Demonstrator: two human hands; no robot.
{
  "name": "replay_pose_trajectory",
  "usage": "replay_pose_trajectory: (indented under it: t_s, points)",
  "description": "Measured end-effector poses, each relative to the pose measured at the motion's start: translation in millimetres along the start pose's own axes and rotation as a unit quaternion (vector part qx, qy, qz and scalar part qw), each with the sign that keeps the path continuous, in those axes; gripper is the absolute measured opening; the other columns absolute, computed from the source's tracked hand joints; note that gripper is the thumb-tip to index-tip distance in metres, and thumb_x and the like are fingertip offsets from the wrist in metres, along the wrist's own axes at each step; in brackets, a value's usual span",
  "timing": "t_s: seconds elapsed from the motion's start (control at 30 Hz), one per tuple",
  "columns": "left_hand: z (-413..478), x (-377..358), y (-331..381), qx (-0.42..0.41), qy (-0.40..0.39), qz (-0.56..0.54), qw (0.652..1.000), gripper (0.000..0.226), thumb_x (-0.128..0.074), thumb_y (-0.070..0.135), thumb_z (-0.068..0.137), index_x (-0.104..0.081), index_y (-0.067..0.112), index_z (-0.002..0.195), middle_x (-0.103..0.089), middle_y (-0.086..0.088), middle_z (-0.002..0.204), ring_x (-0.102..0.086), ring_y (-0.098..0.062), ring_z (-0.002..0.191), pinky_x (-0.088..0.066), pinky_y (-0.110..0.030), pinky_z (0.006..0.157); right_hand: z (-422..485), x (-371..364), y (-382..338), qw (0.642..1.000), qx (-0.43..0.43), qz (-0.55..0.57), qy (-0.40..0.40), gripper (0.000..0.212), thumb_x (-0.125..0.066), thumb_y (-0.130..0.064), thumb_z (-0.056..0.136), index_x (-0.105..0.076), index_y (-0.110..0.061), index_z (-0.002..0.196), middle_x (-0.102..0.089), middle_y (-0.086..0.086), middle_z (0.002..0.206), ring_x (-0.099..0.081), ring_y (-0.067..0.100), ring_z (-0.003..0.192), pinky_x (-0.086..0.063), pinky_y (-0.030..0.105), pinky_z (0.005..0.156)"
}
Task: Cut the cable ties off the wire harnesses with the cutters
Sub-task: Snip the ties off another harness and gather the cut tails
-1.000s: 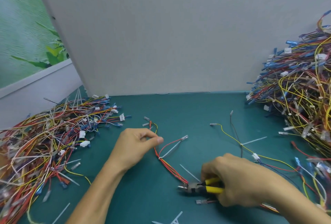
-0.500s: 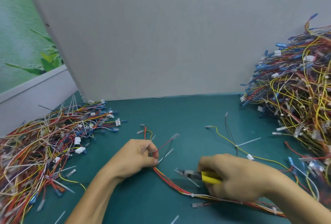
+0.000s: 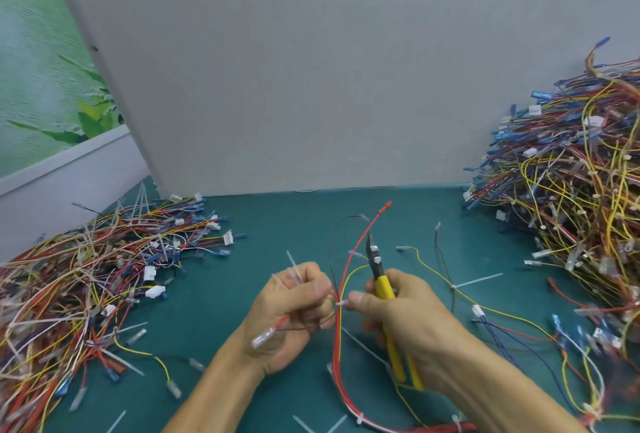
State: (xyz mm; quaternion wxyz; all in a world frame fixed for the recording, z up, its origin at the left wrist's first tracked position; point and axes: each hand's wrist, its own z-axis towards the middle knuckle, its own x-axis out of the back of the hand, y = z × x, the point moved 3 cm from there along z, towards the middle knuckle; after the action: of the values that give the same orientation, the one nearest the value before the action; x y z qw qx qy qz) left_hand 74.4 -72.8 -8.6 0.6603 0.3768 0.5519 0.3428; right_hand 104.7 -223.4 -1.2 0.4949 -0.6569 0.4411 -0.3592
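The left hand has its fingers curled round the red and black wires of a harness, which it holds just above the teal counter. The right hand grips the yellow-handled cutters, with the nose pointing up and away. Its thumb tip touches the white cable tie on the harness. Any lettering on the tool is too small to read. A low pile of harnesses lies at the left and a higher pile at the right. Loose cut ties are scattered on the counter, and a grey wall panel stands behind.
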Motion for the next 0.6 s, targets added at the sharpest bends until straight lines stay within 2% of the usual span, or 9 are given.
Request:
replay_pose_trajectory:
  t_s: [0.1,0.17,0.23,0.27,0.3,0.4,0.5,0.6]
  points:
    - [-1.2,-1.5,-2.5,0.022,0.000,0.018,1.000,0.037,-0.090,0.023,0.058,-0.054,0.014,0.061,-0.024,-0.003,0.057,-0.027,-0.014,0.046,-0.034,-0.026,0.050,1.3,0.5,-1.2,0.998,0.031,0.052,0.034,0.023,-0.072,0.000,0.081,-0.052,-0.010,0.087,-0.054,-0.004,0.054,-0.050,0.012,0.049,-0.040,0.026,0.049]
    - [0.3,-0.6,-2.3,0.037,0.029,0.065,0.997,0.035,-0.085,0.015,0.060,-0.056,0.012,0.079,-0.030,-0.003,0.054,-0.029,-0.013,0.044,-0.031,-0.024,0.047,0.3,3.3,-3.9,0.996,0.074,0.022,0.050,0.023,-0.073,0.000,0.080,-0.053,-0.011,0.086,-0.057,-0.005,0.055,-0.051,0.010,0.049,-0.041,0.023,0.051]
    - [1.6,5.2,-3.8,0.069,0.077,0.159,0.982,0.048,-0.082,0.011,0.063,-0.050,0.010,0.099,-0.034,0.002,0.052,-0.030,-0.010,0.042,-0.027,-0.021,0.042,-1.1,4.8,-7.4,0.992,0.110,-0.013,0.061,0.024,-0.074,-0.002,0.080,-0.054,-0.013,0.084,-0.061,-0.004,0.059,-0.052,0.008,0.050,-0.043,0.018,0.051]
    - [2.0,8.2,-5.3,0.081,0.092,0.202,0.972,0.050,-0.083,0.012,0.065,-0.050,0.009,0.102,-0.034,0.003,0.051,-0.028,-0.010,0.041,-0.024,-0.021,0.041,-1.3,5.2,-8.9,0.990,0.121,-0.024,0.063,0.024,-0.075,-0.003,0.080,-0.054,-0.014,0.083,-0.062,-0.003,0.061,-0.053,0.008,0.051,-0.043,0.019,0.053]
    - [1.5,9.2,-6.5,0.085,0.100,0.231,0.964,0.046,-0.084,0.012,0.066,-0.054,0.008,0.100,-0.033,0.002,0.050,-0.025,-0.011,0.042,-0.020,-0.022,0.042,-1.4,5.4,-10.1,0.989,0.129,-0.033,0.063,0.024,-0.075,-0.004,0.079,-0.054,-0.015,0.082,-0.063,-0.002,0.062,-0.053,0.008,0.052,-0.043,0.021,0.055]
    - [2.7,7.5,-11.5,0.071,0.097,0.248,0.961,0.010,-0.078,0.012,0.075,-0.068,0.014,0.076,-0.033,-0.004,0.055,-0.020,-0.015,0.048,-0.013,-0.032,0.049,-1.5,5.3,-11.7,0.987,0.147,-0.034,0.053,0.025,-0.075,-0.002,0.079,-0.054,-0.015,0.080,-0.063,-0.003,0.060,-0.054,0.008,0.051,-0.043,0.018,0.053]
    - [4.7,3.5,-14.9,0.064,0.090,0.249,0.962,0.008,-0.076,0.020,0.073,-0.072,0.016,0.068,-0.035,-0.002,0.055,-0.017,-0.017,0.051,-0.014,-0.033,0.049,-2.5,3.8,-13.5,0.989,0.145,-0.014,0.031,0.023,-0.073,0.000,0.080,-0.054,-0.012,0.082,-0.064,-0.003,0.060,-0.055,0.007,0.050,-0.042,0.015,0.049]
    - [6.5,4.3,-15.8,0.064,0.097,0.237,0.965,0.015,-0.082,0.021,0.068,-0.069,0.013,0.068,-0.036,0.000,0.054,-0.019,-0.014,0.046,-0.017,-0.025,0.043,-4.8,7.3,-17.5,0.988,0.145,-0.009,0.045,0.018,-0.071,-0.005,0.082,-0.056,-0.014,0.081,-0.067,0.007,0.071,-0.055,0.011,0.054,-0.043,0.018,0.051]
